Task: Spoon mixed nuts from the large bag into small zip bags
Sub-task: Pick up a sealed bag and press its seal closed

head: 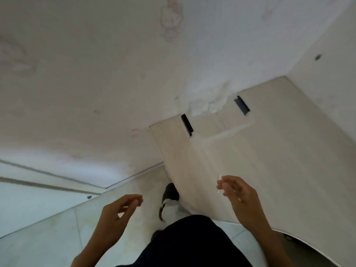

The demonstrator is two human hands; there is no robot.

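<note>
A small clear zip bag (pixel 219 185), seen only as a thin, blurred sliver of plastic, sits in the right hand (pixel 238 191) over the near edge of the bench, with the fingers curled lightly around it. At the left lies a pale tiled floor (pixel 38 237) meeting a white wall (pixel 86 74). The left hand (pixel 117 211) hovers above the floor, fingers loosely curled and holding nothing. Just right of it, a dark shoe with a white sock (pixel 169 199) stands on the tiles. High on the wall is a faint pink cartoon figure (pixel 170 20), too blurred to read. The pale wood-look bench (pixel 279 151) fills the right, with two dark slots (pixel 186 125) at its far edge.
</note>
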